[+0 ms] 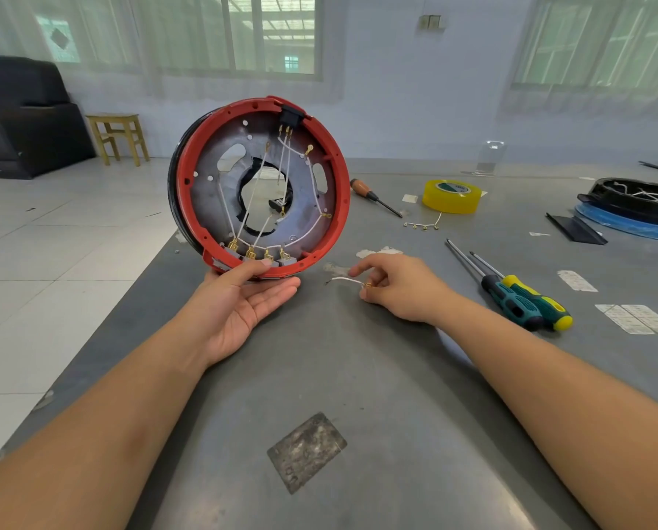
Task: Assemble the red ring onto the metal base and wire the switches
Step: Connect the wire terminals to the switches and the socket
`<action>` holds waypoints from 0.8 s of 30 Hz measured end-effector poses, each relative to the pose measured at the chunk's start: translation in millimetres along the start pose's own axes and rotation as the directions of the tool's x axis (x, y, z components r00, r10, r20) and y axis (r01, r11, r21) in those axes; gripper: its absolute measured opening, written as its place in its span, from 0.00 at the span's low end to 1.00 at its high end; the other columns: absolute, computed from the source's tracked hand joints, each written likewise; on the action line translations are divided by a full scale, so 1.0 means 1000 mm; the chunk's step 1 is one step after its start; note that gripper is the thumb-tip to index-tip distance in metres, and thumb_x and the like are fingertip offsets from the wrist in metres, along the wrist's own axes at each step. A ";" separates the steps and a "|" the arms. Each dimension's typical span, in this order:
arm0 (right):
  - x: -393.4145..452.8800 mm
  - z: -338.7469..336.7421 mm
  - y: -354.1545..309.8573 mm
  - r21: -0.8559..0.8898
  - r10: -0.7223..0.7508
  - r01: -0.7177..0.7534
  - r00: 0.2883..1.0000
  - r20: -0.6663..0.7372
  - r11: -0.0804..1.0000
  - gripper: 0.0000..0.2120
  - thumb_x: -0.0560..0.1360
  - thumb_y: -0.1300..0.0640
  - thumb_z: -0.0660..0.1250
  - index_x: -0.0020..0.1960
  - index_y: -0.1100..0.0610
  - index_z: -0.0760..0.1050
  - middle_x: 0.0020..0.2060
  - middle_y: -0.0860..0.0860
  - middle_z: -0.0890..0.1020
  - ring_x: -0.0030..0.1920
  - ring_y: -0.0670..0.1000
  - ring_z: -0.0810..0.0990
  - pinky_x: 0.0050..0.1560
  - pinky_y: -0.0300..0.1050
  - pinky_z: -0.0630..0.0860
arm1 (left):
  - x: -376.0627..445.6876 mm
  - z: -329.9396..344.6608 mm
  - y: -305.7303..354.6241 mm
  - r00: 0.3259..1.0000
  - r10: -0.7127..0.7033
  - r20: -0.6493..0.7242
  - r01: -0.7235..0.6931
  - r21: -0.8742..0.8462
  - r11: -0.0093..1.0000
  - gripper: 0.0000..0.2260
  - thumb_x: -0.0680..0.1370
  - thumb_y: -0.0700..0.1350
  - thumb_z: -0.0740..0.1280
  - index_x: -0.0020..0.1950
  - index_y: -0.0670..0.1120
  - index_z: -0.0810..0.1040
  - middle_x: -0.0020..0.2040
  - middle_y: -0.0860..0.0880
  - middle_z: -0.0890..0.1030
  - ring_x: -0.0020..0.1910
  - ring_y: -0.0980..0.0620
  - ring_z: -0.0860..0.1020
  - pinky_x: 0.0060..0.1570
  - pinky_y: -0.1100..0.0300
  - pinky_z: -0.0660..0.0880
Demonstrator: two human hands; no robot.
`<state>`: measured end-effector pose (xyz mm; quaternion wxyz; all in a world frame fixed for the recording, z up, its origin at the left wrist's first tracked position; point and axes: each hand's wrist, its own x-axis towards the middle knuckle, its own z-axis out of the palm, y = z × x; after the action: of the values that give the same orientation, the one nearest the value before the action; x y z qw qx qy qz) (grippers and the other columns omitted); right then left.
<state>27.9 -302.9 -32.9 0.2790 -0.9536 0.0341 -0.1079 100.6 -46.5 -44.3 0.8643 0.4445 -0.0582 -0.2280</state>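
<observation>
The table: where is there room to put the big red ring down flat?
The widest bare patch of the table lies near the person, between the two forearms, apart from a worn grey patch. The right side is crowded: two screwdrivers, yellow tape, a short wire string. The left hand holds the red ring upright.

The round red plastic ring [339, 174] sits around the grey metal base disc [220, 200], and both stand tilted on edge above the grey bench [358, 376]. A black rocker switch [291, 115] is fixed at the top of the ring. Four small grey switches with brass terminals [260, 256] are in a row at the bottom. Thin white wires [256, 193] cross the disc's central hole. One short loose white wire with a brass terminal [348, 281] is just above the bench, to the right.
</observation>
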 end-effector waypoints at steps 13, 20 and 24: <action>-0.007 0.000 -0.010 0.865 0.027 -0.211 0.974 0.223 0.456 0.10 0.75 0.71 0.72 0.49 0.60 0.75 0.41 0.59 0.85 0.40 0.55 0.87 0.40 0.41 0.83 | -0.001 0.001 -0.001 1.000 0.014 -0.023 -0.013 0.013 1.000 0.25 0.81 0.35 0.69 0.76 0.33 0.68 0.57 0.29 0.83 0.56 0.32 0.85 0.47 0.48 0.85; -0.009 0.007 -0.023 0.907 -0.065 -0.221 0.963 0.261 0.359 0.08 0.75 0.71 0.72 0.52 0.62 0.81 0.41 0.58 0.85 0.49 0.61 0.88 0.46 0.44 0.84 | -0.004 0.006 -0.001 1.000 0.021 -0.022 -0.020 0.072 0.997 0.26 0.80 0.34 0.69 0.77 0.35 0.66 0.56 0.28 0.84 0.54 0.32 0.86 0.45 0.49 0.85; -0.010 0.007 -0.030 0.887 -0.073 -0.204 0.964 0.255 0.414 0.06 0.73 0.67 0.76 0.47 0.58 0.82 0.44 0.59 0.86 0.50 0.58 0.87 0.46 0.45 0.84 | -0.007 0.011 -0.001 1.000 0.002 0.000 -0.002 0.119 0.993 0.26 0.80 0.34 0.70 0.77 0.36 0.66 0.55 0.28 0.84 0.54 0.31 0.86 0.45 0.49 0.85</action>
<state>19.6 -272.2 -24.7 0.7553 -0.6543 -0.0284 0.0252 90.8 -52.1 -38.4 0.8366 0.4952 -0.0720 -0.2232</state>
